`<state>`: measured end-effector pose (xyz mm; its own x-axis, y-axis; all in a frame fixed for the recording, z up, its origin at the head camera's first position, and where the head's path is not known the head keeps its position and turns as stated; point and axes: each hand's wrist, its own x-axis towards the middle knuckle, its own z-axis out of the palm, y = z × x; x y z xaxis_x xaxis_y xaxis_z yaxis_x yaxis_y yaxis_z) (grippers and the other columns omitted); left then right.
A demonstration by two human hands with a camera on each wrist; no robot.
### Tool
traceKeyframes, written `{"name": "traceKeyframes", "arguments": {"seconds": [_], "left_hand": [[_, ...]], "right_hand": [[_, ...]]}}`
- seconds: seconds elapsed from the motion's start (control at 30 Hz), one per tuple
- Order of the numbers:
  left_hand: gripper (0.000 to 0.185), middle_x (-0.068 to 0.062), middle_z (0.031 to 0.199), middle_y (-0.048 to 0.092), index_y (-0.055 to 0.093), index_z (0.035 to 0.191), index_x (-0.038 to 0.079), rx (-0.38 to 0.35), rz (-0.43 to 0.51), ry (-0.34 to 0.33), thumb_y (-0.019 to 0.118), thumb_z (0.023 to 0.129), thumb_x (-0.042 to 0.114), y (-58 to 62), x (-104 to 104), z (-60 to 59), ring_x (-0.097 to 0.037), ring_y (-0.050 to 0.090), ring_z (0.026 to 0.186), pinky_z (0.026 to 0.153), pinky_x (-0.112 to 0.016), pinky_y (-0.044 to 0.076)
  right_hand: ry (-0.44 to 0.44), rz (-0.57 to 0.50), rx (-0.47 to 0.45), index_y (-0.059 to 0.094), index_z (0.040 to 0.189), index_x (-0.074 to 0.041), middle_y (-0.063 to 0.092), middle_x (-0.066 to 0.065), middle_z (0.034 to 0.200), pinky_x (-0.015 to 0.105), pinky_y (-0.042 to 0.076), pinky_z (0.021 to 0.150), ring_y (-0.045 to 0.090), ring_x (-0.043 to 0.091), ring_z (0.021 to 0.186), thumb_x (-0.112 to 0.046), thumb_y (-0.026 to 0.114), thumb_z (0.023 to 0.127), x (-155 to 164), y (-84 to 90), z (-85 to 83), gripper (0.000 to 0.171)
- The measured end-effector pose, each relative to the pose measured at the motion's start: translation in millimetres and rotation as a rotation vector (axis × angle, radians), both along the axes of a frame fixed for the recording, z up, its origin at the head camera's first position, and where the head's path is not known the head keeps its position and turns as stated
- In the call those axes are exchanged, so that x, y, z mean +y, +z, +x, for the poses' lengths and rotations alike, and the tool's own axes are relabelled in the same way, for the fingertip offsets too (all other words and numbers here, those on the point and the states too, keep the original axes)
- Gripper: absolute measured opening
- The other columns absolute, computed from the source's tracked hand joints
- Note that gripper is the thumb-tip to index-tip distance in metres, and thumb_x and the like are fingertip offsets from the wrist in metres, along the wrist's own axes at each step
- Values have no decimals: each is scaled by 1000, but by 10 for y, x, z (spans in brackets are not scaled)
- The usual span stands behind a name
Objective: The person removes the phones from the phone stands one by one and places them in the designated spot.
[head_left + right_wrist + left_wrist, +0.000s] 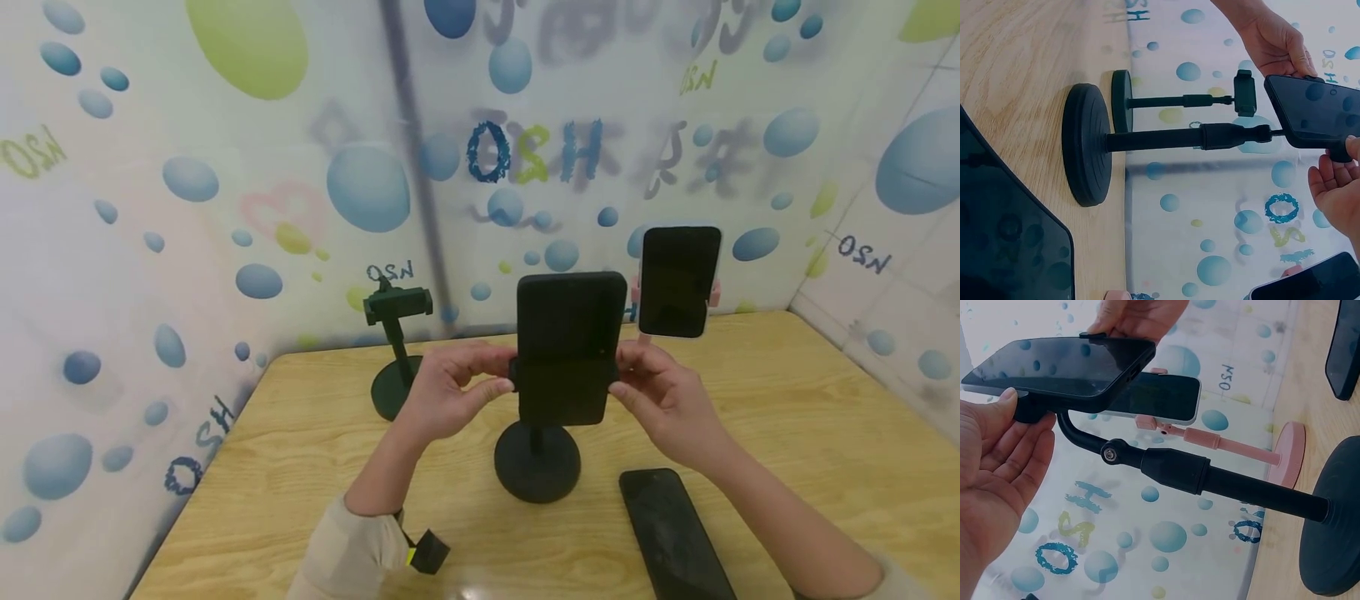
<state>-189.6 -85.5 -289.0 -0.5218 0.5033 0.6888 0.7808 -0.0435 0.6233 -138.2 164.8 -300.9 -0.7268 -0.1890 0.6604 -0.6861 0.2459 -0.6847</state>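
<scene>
A black phone (572, 350) sits upright in the clamp of a black phone stand (537, 467). My left hand (453, 392) pinches the clamp's left jaw between thumb and fingers at the phone's edge. On the opposite edge, my right hand (667, 400) pinches the other jaw the same way. The left wrist view shows the stand's bent neck (1082, 434) and joint below the phone. In the right wrist view, both hands flank the phone (1316, 112), whose right end is cut off by the frame.
Behind on the left stands a dark green phone stand (397, 333) without a phone. At the back right, a pink stand (1235, 447) holds a white-edged phone (679, 282). Another black phone (675, 533) lies on the wooden table (300, 467) near the right forearm. Patterned sheeting hangs behind.
</scene>
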Motion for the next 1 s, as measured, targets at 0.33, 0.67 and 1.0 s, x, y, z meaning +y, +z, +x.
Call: {"name": "traceKeyframes", "arguments": {"seconds": [0.33,0.67,1.0], "left_hand": [[35,-22,95,63,61,102,-12,-36,-16,-2,64,82,16,16,-2,13,-23,63,82,76,-39,51],[27,-21,97,63,60,103,-11,-60,-38,30,64,76,-9,33,2,37,-22,63,84,77,-33,50],[29,-24,99,62,58,104,-13,-56,-26,23,64,76,-8,34,4,30,-23,63,84,77,-34,51]], "right_hand": [[0,-2,-2,52,105,10,55,-5,94,14,46,76,54,5,84,15,56,79,3,-10,-1,28],[19,-18,-5,53,106,9,56,-4,95,15,47,76,54,9,83,2,58,84,-6,0,-5,24],[24,-33,3,53,106,11,56,-6,95,14,46,76,54,6,85,8,57,82,-4,7,-8,24]]}}
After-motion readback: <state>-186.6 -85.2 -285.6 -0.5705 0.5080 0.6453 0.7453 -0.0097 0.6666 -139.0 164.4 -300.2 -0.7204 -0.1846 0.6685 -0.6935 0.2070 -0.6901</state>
